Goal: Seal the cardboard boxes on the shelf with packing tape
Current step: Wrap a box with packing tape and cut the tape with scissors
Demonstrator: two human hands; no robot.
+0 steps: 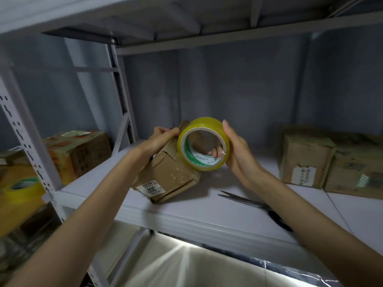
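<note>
A small brown cardboard box (172, 175) with a white label reading 300 lies tilted on the white shelf (186, 216). My left hand (159, 137) rests on the box's far top, thumb and fingers pinched near the edge of the tape roll. My right hand (238, 150) grips a yellow roll of packing tape (204, 144), fingers through its core, holding it upright just above the box's right side. Whether a strip of tape runs between my left fingers and the roll cannot be made out.
Scissors (255, 206) lie on the shelf under my right forearm. Two cardboard boxes (306, 160) stand at the right back. On the neighbouring rack at left sit a printed box (80, 154) and another yellow tape roll (22, 191). A shelf board hangs overhead.
</note>
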